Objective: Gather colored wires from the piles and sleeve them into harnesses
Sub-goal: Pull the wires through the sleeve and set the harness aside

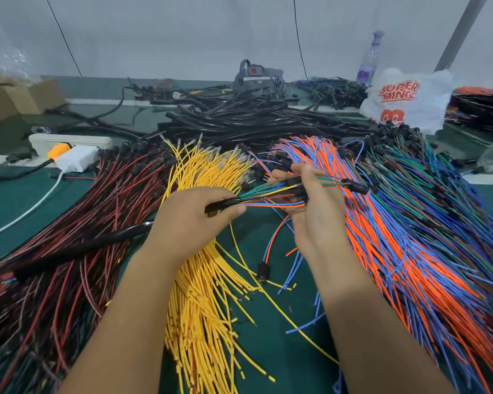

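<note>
My left hand (190,220) grips a black sleeve (222,207) whose long tail (97,243) trails left across the red wires. A bundle of mixed wires (271,196) in green, yellow, red, blue and orange comes out of the sleeve's mouth. My right hand (315,206) pinches that bundle near its black connectors (356,186). Around my hands lie the piles: red and black wires (69,223) at left, yellow wires (208,280) in the middle, orange and blue wires (396,251) at right, green and blue wires (453,194) at far right.
A heap of black sleeves (254,118) lies behind the piles. Further back stand a white plastic bag (404,100), a bottle (370,58) and a cardboard box (12,95). A white power strip with a charger (74,155) sits at left on the green table (268,351).
</note>
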`<action>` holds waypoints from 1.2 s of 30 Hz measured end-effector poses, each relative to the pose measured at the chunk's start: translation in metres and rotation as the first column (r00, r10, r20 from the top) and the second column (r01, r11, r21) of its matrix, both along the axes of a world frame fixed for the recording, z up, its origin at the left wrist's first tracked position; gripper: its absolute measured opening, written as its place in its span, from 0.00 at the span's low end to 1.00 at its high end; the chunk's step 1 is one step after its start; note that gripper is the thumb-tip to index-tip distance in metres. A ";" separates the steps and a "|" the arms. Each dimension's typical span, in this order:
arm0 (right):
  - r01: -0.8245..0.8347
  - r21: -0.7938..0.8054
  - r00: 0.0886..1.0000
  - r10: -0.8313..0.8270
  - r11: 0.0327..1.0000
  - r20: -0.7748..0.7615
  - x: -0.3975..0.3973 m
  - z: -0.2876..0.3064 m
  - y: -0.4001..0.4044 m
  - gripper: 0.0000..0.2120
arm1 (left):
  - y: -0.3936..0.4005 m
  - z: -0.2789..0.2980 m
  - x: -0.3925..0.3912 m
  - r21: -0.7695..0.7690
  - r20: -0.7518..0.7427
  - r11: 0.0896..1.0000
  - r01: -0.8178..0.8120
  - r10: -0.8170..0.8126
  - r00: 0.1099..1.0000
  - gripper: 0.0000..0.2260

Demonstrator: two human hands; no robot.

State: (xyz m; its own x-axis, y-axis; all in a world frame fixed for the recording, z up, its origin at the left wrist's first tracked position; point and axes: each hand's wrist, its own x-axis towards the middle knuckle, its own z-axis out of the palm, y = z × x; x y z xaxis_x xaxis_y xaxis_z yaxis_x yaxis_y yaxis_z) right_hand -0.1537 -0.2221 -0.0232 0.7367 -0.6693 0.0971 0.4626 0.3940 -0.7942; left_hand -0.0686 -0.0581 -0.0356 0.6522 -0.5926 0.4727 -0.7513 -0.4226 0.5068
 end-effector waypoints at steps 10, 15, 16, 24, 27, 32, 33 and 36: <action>-0.145 -0.266 0.986 0.117 0.953 -0.118 -0.002 -0.007 -0.002 0.14 | 0.006 -0.002 0.005 0.023 0.022 0.985 -0.169 0.168 0.986 0.10; -0.132 -0.231 0.990 0.115 0.964 -0.086 -0.002 -0.008 -0.003 0.15 | 0.006 -0.005 0.008 0.049 -0.024 0.992 -0.119 0.120 0.992 0.12; -0.121 -0.199 0.992 0.110 0.973 -0.062 -0.003 -0.008 -0.004 0.15 | 0.006 -0.005 0.008 0.058 -0.026 0.992 -0.109 0.111 0.994 0.12; 0.035 -0.089 0.999 -0.037 0.995 -0.018 0.001 -0.001 0.000 0.14 | 0.003 -0.001 0.003 0.164 0.101 0.982 -0.089 0.073 0.992 0.13; 0.130 -0.056 0.989 -0.133 0.990 -0.063 0.001 0.000 -0.001 0.17 | -0.005 0.002 -0.005 0.223 0.218 0.971 -0.084 0.035 0.975 0.15; 0.063 -0.051 0.997 -0.065 0.997 -0.036 0.000 0.002 0.004 0.16 | -0.017 0.005 -0.015 0.262 0.368 0.959 -0.109 0.006 0.930 0.17; 0.051 -0.041 0.998 -0.052 0.998 -0.030 0.001 0.001 0.006 0.16 | -0.018 0.004 -0.015 0.269 0.372 0.956 -0.114 0.006 0.928 0.18; 0.008 -0.044 0.999 -0.010 0.999 -0.054 0.002 -0.001 0.012 0.16 | -0.020 0.003 -0.018 0.307 0.361 0.945 -0.113 -0.006 0.933 0.20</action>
